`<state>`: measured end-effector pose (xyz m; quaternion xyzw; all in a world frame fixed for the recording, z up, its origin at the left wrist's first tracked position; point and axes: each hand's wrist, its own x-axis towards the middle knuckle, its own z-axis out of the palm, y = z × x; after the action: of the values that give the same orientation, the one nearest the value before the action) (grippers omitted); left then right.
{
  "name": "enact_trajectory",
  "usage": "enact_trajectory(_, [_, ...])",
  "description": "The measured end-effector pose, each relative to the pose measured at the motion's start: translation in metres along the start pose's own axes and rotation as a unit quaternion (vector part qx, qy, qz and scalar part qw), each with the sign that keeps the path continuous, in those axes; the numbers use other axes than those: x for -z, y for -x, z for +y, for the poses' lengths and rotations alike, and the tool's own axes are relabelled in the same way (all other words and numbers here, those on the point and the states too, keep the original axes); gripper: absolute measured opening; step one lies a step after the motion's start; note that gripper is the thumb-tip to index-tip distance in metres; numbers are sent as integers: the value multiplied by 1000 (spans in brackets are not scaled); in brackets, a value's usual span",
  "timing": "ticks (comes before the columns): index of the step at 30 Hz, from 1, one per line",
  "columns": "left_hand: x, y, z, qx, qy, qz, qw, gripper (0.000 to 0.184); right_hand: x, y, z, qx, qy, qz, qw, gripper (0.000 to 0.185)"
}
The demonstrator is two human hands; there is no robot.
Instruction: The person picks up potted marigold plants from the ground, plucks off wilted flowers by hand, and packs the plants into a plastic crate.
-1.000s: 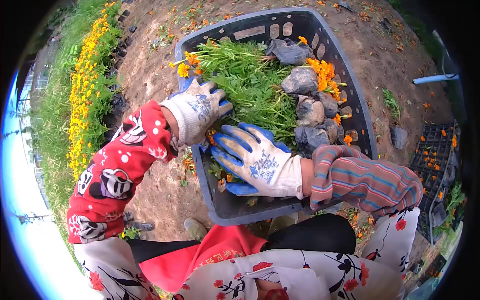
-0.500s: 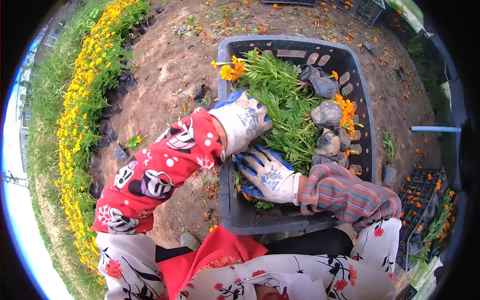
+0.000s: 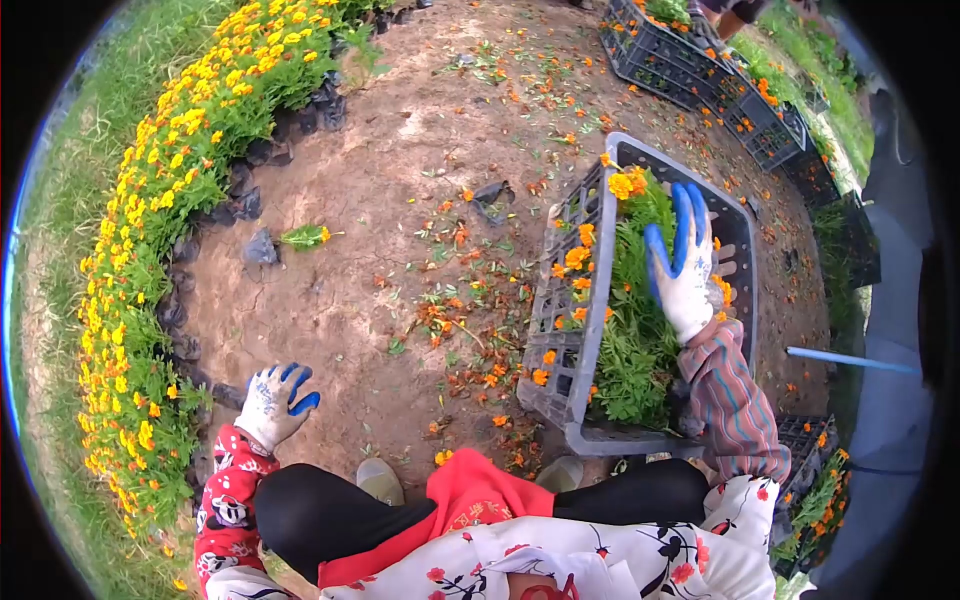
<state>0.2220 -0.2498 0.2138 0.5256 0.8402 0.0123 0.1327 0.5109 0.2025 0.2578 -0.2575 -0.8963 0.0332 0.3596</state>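
Observation:
My left hand (image 3: pixel 275 405), in a white and blue glove, is low at the left, beside the flower row. Its fingers are apart and slightly bent, with nothing in them. Over the black plastic crate (image 3: pixel 565 345) is my gloved right hand (image 3: pixel 688 270), fingers spread. Green marigold plants (image 3: pixel 640 370) with orange and yellow flowers lie inside the crate. Part of them, along with the dark root bags, is hidden by my right hand and striped sleeve. I cannot tell whether the right palm touches the plants.
A long row of yellow marigolds (image 3: pixel 160 200) in black bags curves along the left. A single uprooted plant (image 3: pixel 303 236) lies on the soil near it. More crates (image 3: pixel 670 65) stand at the upper right, where a person is partly visible. Petals litter the ground.
Both hands were on the plants in the crate. My left hand has moved away to the lower left; my right has lifted and spread. The view has turned left, so the crate appears farther right.

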Motion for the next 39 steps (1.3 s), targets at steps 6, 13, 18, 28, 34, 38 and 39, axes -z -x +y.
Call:
enact_trajectory(6, [-126,202,3,227,292,64,927,43,-173,6,205,-13,292,-243,925,54])
enact_trajectory(13, [-253,300,87,569,522,242,587,29,-136,-24,225,-31,266,-177,947,50])
enact_trajectory(18, [-282,336,24,858,97,252,436,87,-103,-38,203,-30,210,-145,966,48])
enact_trajectory(28, [-341,400,-110,674,241,494,494,39,-65,-71,118,-49,101,-193,975,38])
enact_trajectory(34, [-282,413,-164,579,328,692,279,40,-94,-76,6,54,10,-178,983,34])
enact_trajectory(38, [-271,400,-198,598,361,659,280,41,-115,-54,-66,77,-17,-225,971,33])
enact_trajectory(39, [-267,389,-203,593,376,653,284,41,-123,-43,-79,22,-119,-245,962,33])
